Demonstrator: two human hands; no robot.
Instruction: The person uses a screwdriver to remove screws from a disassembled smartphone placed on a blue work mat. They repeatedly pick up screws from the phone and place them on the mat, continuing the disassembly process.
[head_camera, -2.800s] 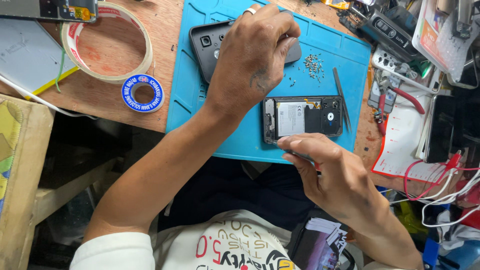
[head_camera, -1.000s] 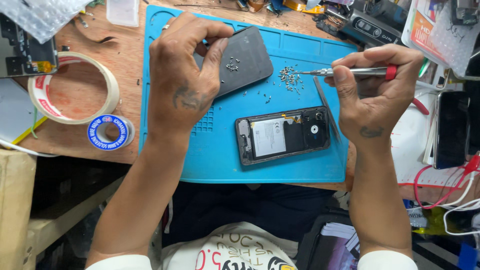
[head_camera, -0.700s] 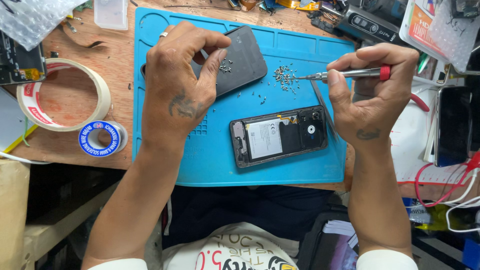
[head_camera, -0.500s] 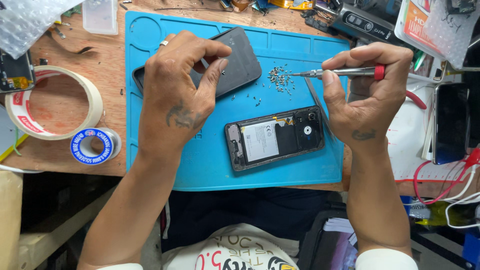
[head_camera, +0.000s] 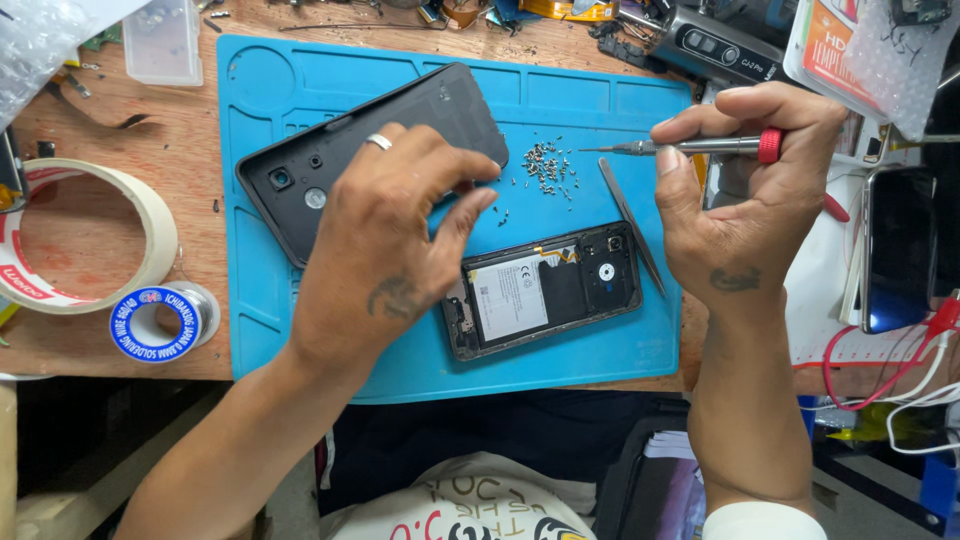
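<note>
So on my feed the right hand (head_camera: 750, 200) has its grip clenched on a red-capped screwdriver (head_camera: 690, 146), tip aimed at the little pile of screws (head_camera: 545, 165) on the blue mat (head_camera: 600, 350). Left hand (head_camera: 390, 250) is loose, grasping nothing, fingers resting on the black back cover (head_camera: 300, 170). The opened phone (head_camera: 550, 290) lies on the mat between both hands.

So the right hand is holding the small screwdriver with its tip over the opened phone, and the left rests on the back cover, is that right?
Not quite: in the head view the right hand holds the screwdriver with its tip by the pile of loose screws, not the opened phone. The left hand does rest on the back cover.
</note>
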